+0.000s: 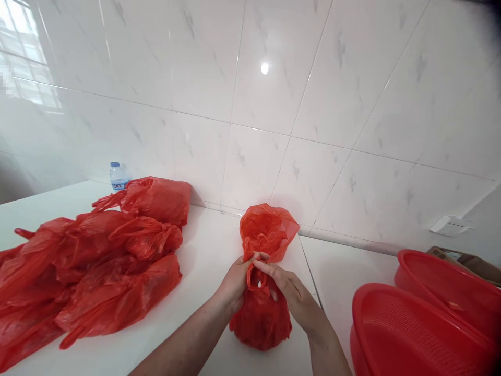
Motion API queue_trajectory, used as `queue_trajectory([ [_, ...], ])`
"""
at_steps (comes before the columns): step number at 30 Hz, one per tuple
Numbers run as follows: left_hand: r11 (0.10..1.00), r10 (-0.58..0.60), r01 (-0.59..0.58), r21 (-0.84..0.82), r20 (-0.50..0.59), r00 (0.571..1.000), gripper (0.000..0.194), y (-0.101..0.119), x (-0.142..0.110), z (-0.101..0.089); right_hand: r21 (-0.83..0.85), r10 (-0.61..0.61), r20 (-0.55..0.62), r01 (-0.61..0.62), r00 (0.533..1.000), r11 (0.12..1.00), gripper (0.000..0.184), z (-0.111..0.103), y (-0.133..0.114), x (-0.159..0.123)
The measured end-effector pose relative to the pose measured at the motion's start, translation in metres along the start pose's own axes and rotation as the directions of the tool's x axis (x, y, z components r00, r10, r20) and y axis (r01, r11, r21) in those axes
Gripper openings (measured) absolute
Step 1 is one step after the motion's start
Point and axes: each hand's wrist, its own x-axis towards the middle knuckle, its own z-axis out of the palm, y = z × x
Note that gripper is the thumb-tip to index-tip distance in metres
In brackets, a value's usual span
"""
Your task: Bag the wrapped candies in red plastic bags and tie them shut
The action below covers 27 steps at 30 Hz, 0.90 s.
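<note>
We found the red bag [260, 324] upright on the white counter [207, 250], approx. centre of view, its neck gripped by L hand [235, 282] and R hand [287, 292], fingers [261, 256] closed on the plastic. Pile of tied red bags [117, 266] lay to L (contents not visible); water bottle [118, 176] behind it; two red baskets [362, 308] to R.

Tied red bags [97, 266] lying heaped on table [207, 271] | water bottle [118, 176] standing behind them | red baskets [391, 329] sitting right | cardboard box [465, 261] leaning behind
</note>
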Motion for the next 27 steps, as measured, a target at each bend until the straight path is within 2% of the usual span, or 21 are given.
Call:
queue_trajectory([
  [2, 0.999, 0.036, -0.036, -0.019, 0.020, 0.999, 0.025, 0.001, 0.000, -0.001, 0.038, 0.026, -0.057, -0.023, 0.998, 0.999, 0.035, 0.003, 0.001, 0.004],
  [5, 0.995, 0.095, -0.096, 0.000, 0.052, 0.994, 0.021, 0.003, -0.002, -0.001, 0.101, 0.064, -0.195, -0.045, 0.979, 0.994, 0.036, 0.010, 0.006, 0.012],
  [8, 0.983, 0.162, -0.172, 0.068, 0.139, 0.977, 0.019, 0.002, -0.006, 0.002, 0.031, 0.108, -0.348, -0.103, 0.931, 0.994, 0.029, 0.012, 0.015, 0.019],
  [10, 0.961, 0.215, -0.243, 0.129, 0.201, 0.956, 0.016, -0.002, -0.009, 0.005, -0.045, 0.063, -0.399, -0.088, 0.915, 0.995, 0.017, 0.011, 0.024, 0.021],
  [13, 0.906, 0.282, -0.344, 0.246, 0.257, 0.924, 0.020, -0.009, -0.009, 0.007, -0.063, -0.009, -0.388, -0.017, 0.922, 0.998, 0.012, 0.005, 0.038, 0.025],
  [15, 0.859, 0.321, -0.390, 0.333, 0.242, 0.915, 0.022, -0.011, -0.008, 0.005, 0.042, 0.053, -0.348, -0.041, 0.936, 0.998, 0.017, -0.001, 0.044, 0.025],
  [17, 0.810, 0.354, -0.420, 0.409, 0.229, 0.907, 0.022, -0.009, -0.008, 0.002, 0.213, 0.174, -0.243, -0.123, 0.954, 0.969, 0.026, -0.006, 0.045, 0.023],
  [20, 0.688, 0.395, -0.504, 0.522, 0.313, 0.864, 0.024, 0.000, -0.011, -0.004, 0.458, 0.250, -0.067, -0.192, 0.966, 0.868, 0.037, -0.013, 0.041, 0.018],
  [22, 0.541, 0.410, -0.591, 0.598, 0.426, 0.806, 0.024, 0.007, -0.015, -0.007, 0.570, 0.226, -0.039, -0.164, 0.973, 0.805, 0.038, -0.015, 0.040, 0.016],
  [25, 0.315, 0.364, -0.688, 0.654, 0.586, 0.723, 0.029, 0.015, -0.024, -0.014, 0.612, 0.229, -0.112, -0.115, 0.967, 0.782, 0.037, -0.018, 0.051, 0.021],
  [27, 0.218, 0.319, -0.714, 0.665, 0.643, 0.696, 0.035, 0.017, -0.032, -0.023, 0.511, 0.259, -0.282, -0.084, 0.924, 0.855, 0.036, -0.021, 0.068, 0.028],
])
